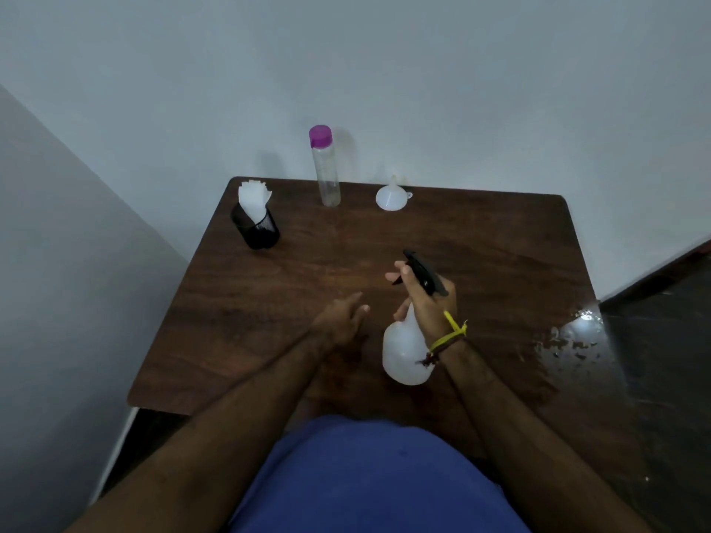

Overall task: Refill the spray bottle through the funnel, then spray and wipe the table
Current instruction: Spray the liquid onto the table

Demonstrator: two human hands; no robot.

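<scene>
My right hand (427, 302) grips the neck of a white spray bottle (404, 352) with a black trigger head (423, 271), held tilted above the dark wooden table (292, 271), nozzle pointing away from me. My left hand (342, 321) hovers just left of the bottle, fingers apart, holding nothing. A white funnel (391, 196) rests upside down near the table's far edge. To its left stands a tall clear bottle with a purple cap (325, 167), looking nearly empty. White tissues stick out of a black mesh cup (256, 225) at the far left.
Grey walls close in behind and to the left of the table. Water droplets (577, 336) glisten at the table's right edge, beside a dark floor. A yellow band circles my right wrist. My blue clothing fills the bottom of the view.
</scene>
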